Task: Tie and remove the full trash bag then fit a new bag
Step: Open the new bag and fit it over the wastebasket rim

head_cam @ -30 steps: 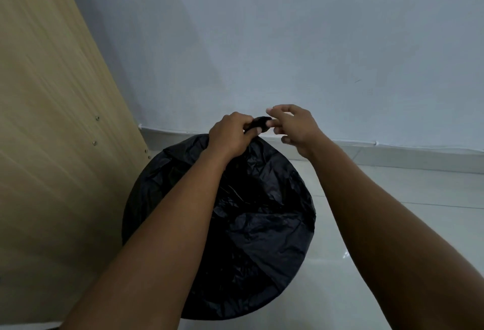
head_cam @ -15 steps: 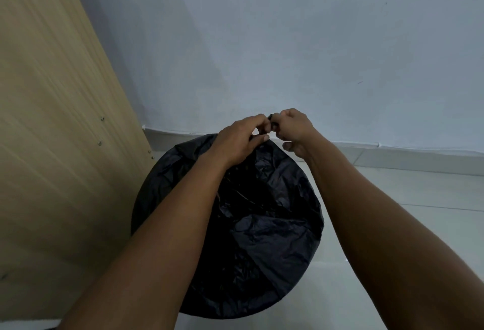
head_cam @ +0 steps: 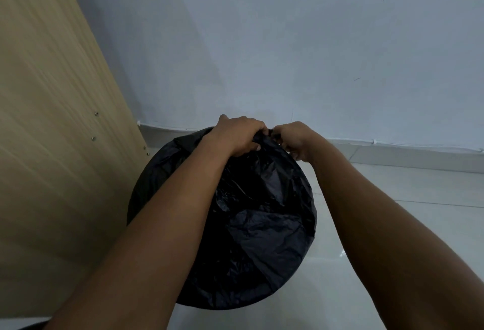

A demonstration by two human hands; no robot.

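A full black trash bag (head_cam: pixel 259 235) fills the lower middle of the head view, crumpled and gathered toward its far top. My left hand (head_cam: pixel 238 135) is closed on the gathered plastic at the top. My right hand (head_cam: pixel 293 137) grips the same bunched neck just to the right, knuckles almost touching the left hand. The knot itself is hidden between the fingers. The bin under the bag cannot be made out.
A light wooden panel (head_cam: pixel 52 133) with small screws stands close on the left, touching the bag's side. A pale blue wall (head_cam: pixel 288 54) with a skirting strip rises just behind. White floor tiles (head_cam: pixel 392 198) stretch to the right and front.
Both hands have dropped lower and pressed closer together on the bag's neck. The black tail seen between the fingers a second ago is now hidden.
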